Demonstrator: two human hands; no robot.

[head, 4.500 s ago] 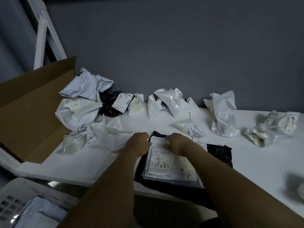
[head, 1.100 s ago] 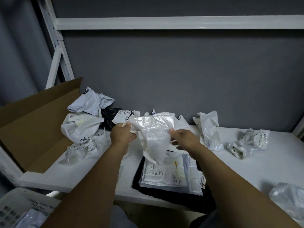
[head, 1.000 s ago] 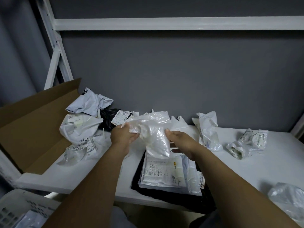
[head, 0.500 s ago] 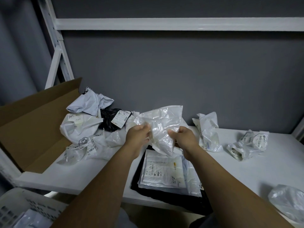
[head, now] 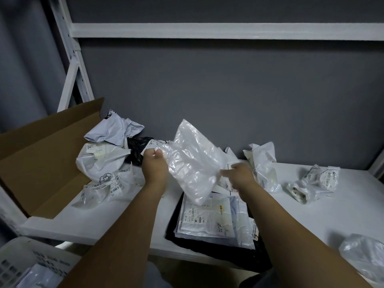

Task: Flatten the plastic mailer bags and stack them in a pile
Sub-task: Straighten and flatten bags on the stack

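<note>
- Box (head: 41, 159): open cardboard, well left of my left hand.
- Crumpled mailers (head: 104, 159): heaped just left of that hand, not yet flattened.
- Left hand (head: 154, 165): thumb and fingers pinch the bag's upper left edge.
- Bag (head: 191, 163): clear, wrinkled, held in the air between both hands. I judge it light, limp and slick, best taken at opposite edges and drawn taut.
- Right hand (head: 239, 175): fingers curled, pinching the bag's right edge.
- Pile (head: 212, 217): flat mailers, below both hands.
- Loose mailers (head: 313, 181): crumpled, right of my right hand.

Grey wall (head: 228, 90), white shelving frame (head: 207, 30).
</note>
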